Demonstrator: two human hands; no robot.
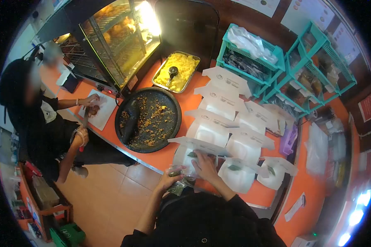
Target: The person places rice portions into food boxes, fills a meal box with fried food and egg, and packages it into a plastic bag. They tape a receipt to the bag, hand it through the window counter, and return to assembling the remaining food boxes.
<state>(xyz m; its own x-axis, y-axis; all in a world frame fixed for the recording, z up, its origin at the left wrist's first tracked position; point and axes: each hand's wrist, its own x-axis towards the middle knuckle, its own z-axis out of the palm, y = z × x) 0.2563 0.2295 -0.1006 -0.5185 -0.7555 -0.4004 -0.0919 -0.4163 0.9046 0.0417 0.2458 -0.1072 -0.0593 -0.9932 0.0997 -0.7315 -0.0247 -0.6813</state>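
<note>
My left hand (167,180) is closed around a clear plastic bag (178,188) with green leaves inside, close to my body. In the nearest open paper food box (179,158), my right hand (206,168) reaches in, its fingertips on a green leaf (192,154); part of the box is hidden by the hand. Just right of it, another open white box (238,183) holds a green leaf (234,167). A further box (272,181) at the right also has a leaf (271,170) in it.
More open boxes (212,133) line the orange counter. Left of them sits a stone mortar (175,136) with a pestle (130,123) and crumbly food. Behind are a tray of yellow food (179,68), a heated display (119,45) and teal baskets (251,68). At left a co-worker (41,115) handles meat with a knife.
</note>
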